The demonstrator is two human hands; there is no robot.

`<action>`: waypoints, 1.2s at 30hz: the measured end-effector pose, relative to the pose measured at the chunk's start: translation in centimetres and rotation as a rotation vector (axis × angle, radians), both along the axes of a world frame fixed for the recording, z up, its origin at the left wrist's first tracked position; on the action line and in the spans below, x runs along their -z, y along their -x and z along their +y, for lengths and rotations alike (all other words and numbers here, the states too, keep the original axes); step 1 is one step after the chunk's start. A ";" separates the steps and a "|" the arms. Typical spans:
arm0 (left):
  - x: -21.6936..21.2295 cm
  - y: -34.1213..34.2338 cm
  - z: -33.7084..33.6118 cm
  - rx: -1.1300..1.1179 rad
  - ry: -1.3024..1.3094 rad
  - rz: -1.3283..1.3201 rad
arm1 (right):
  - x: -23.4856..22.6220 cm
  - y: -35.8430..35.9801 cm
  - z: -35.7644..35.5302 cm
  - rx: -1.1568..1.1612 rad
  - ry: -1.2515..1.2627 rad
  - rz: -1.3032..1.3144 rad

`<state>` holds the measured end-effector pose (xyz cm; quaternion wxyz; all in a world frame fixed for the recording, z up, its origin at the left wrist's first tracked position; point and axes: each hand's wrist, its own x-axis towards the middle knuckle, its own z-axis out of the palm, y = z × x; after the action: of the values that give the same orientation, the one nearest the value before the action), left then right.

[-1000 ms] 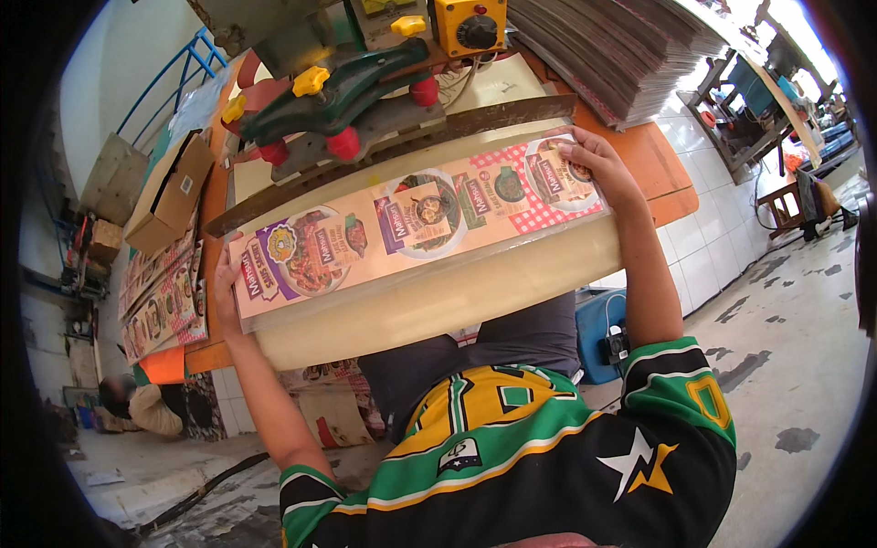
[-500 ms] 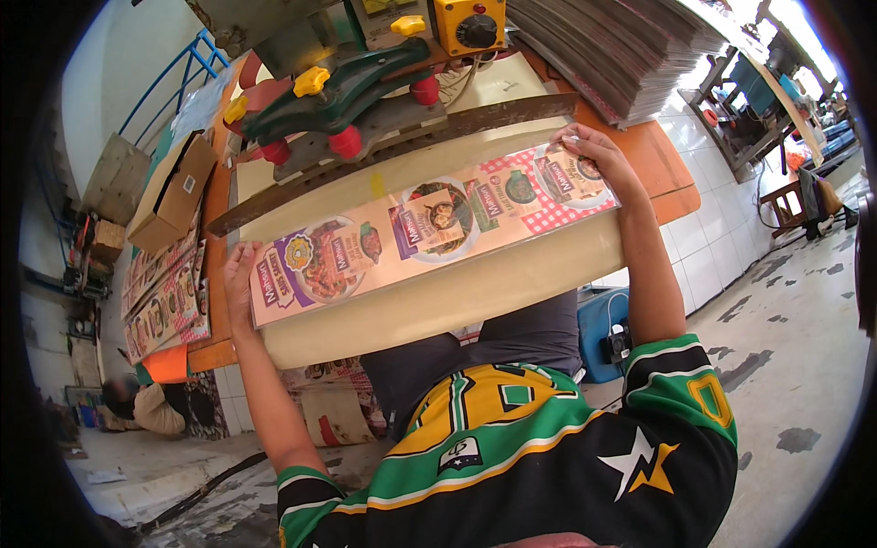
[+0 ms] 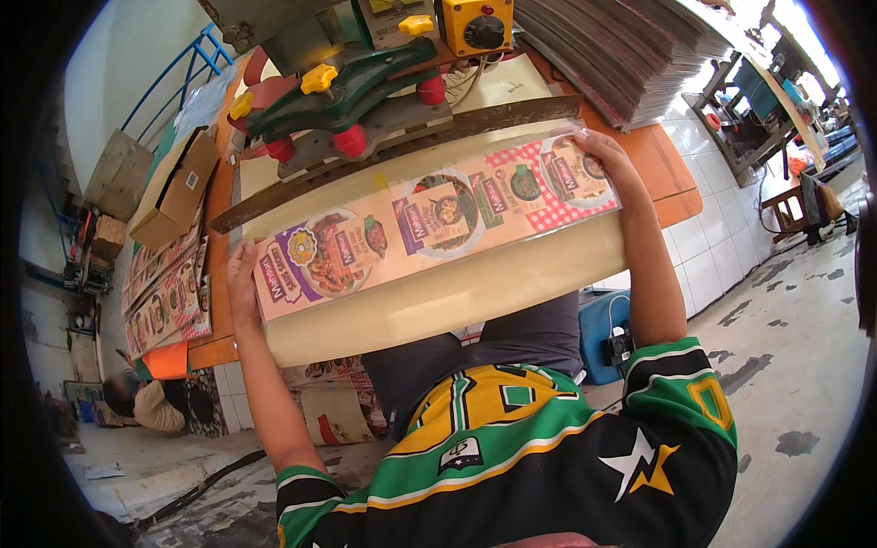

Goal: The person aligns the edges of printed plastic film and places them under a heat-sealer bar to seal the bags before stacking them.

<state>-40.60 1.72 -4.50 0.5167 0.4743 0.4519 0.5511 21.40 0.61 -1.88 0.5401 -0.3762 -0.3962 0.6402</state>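
A long printed sheet [image 3: 375,239] with food pictures and a red checked pattern lies across a cream work surface [image 3: 457,306], under a glossy clear layer. At its left end my left hand [image 3: 243,285] is closed on the edge, the fingertips near the upper left corner. My right hand [image 3: 605,157] grips the far right corner, fingers bent over it. Just beyond the sheet a long brown metal bar [image 3: 311,190] runs roughly parallel to its far edge. Above the bar sits a machine with a dark green bracket [image 3: 356,96], yellow knobs and red feet.
An orange table [image 3: 653,169] extends beyond the cream surface. A tall stack of flat sheets [image 3: 621,59] stands far right. To the left are an open cardboard box [image 3: 174,187] and more printed sheets [image 3: 169,306]. A yellow control box [image 3: 475,27] sits on the machine. Another person [image 3: 155,402] is low at left.
The printed sheet has shifted slightly toward the bar, both hands moving with it. The right hand's fingers sit a little differently at the corner. The machine looks the same.
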 end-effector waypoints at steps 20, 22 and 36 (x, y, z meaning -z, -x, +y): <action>0.9 1.1 0.5 -0.002 -0.061 0.001 | -0.3 0.4 -0.3 -0.003 -0.038 -0.100; 0.6 0.9 0.4 0.016 -0.073 0.011 | -0.3 0.5 -0.4 0.003 -0.017 -0.088; 0.5 0.9 0.0 0.025 -0.069 0.032 | -0.3 0.6 -0.6 -0.036 -0.042 -0.068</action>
<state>-41.46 1.72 -5.00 0.4995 0.5063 0.4350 0.5522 20.85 0.00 -1.56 0.5228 -0.3791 -0.4343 0.6280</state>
